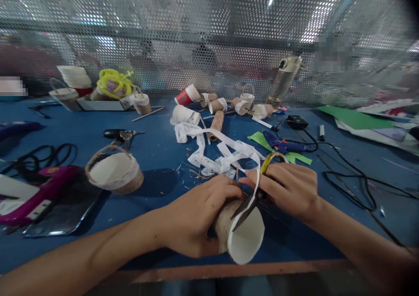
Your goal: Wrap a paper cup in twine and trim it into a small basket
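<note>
Here's the left hand (203,217), fingers curled firmly around a white paper cup wrapped in brown twine (247,237), which lies tipped on its side, mouth facing the near right. The right hand (290,189) grasps yellow-handled scissors with dark blades (244,213), and those blades slant across the cup's mouth; whether they touch the rim, I can't tell. A long white lacy ribbon (231,142) snakes across the blue tabletop (163,149), loops past the right fingers and drops beside the blades.

Now the edges: the cup's mouth sits right by the brown front edge (183,272), so room is tight on the near side. Leftward, a stretch of blue surface separates the left hand from a twine-handled white cup basket (114,173). Beyond that, a magenta glue gun (49,187) overlaps a dark shiny flat sheet (78,208). To the right, black cable (369,200) loops near the right forearm, and across the back stands a perforated grey metal panel (163,34).

Writing? 1 red-and-white stack of paper cups (187,95) carries a dark printed mark, too small to read.
</note>
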### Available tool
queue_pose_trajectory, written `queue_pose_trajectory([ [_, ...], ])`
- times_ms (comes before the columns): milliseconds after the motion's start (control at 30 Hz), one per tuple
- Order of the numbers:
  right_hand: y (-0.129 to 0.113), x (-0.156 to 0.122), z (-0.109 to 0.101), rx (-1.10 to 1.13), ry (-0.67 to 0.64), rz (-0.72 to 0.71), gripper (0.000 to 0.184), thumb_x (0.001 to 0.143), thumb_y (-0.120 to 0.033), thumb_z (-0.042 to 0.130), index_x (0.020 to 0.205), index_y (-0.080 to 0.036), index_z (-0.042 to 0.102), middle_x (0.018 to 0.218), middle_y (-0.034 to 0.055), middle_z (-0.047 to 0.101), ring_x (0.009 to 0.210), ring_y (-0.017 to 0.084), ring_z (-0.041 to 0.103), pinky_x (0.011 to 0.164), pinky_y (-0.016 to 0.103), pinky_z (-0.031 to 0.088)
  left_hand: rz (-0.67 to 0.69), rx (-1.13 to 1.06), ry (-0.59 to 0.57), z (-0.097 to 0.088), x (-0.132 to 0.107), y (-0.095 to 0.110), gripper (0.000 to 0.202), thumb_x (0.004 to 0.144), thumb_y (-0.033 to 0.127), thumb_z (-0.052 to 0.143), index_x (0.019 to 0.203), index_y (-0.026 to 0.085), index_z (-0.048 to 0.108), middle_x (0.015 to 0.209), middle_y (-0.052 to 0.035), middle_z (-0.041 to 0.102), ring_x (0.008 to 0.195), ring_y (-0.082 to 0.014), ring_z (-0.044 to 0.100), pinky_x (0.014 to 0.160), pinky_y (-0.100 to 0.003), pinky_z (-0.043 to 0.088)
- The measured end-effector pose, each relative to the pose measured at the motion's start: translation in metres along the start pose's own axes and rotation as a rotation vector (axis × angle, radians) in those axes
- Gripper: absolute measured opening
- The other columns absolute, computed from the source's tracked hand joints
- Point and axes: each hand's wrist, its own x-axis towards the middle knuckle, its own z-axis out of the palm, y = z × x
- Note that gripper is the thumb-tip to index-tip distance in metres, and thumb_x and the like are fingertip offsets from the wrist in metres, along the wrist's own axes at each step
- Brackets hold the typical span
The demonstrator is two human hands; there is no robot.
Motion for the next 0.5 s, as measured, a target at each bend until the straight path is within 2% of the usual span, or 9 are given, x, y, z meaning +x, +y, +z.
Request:
queue_pose_trajectory([
  [200,-0.0008,0.008,-0.002,-0.02,0.011,-0.044,0.008,0.088,-0.015,0.074,0.095,-0.02,0.072,0.065,-0.0008,0.059,0.066,0.014,0.056,0.061,0.028,0.038,-0.003,-0.038,-0.013,0.0031,-0.0002,-0.0024,0.062,0.079,0.027,0.074,0.129,0.018,0.039,0.115,-0.0142,0.057,0.1,-0.0258,0.056,0.087,-0.04,0.049],
  [367,0.0028,0.0033,-0.0027,-0.026,0.005,-0.067,0.013,0.088,-0.019,0.076,0.1,-0.019,0.072,0.065,-0.0028,0.059,0.063,0.012,0.051,0.058,0.028,0.035,-0.056,-0.137,-0.052,0.0025,-0.0011,-0.0016,0.058,0.074,0.027,0.078,0.119,0.02,0.042,0.113,-0.0124,0.059,0.103,-0.0259,0.058,0.09,-0.039,0.05],
  [500,0.0033,0.0037,-0.0033,-0.041,0.001,-0.075,0.018,0.087,-0.019,0.078,0.104,-0.02,0.072,0.065,-0.0024,0.058,0.063,0.013,0.049,0.058,0.029,0.035,-0.061,-0.14,-0.062,0.0011,-0.0032,-0.002,0.062,0.071,0.025,0.078,0.121,0.02,0.042,0.112,-0.0114,0.058,0.1,-0.0252,0.059,0.088,-0.038,0.05],
])
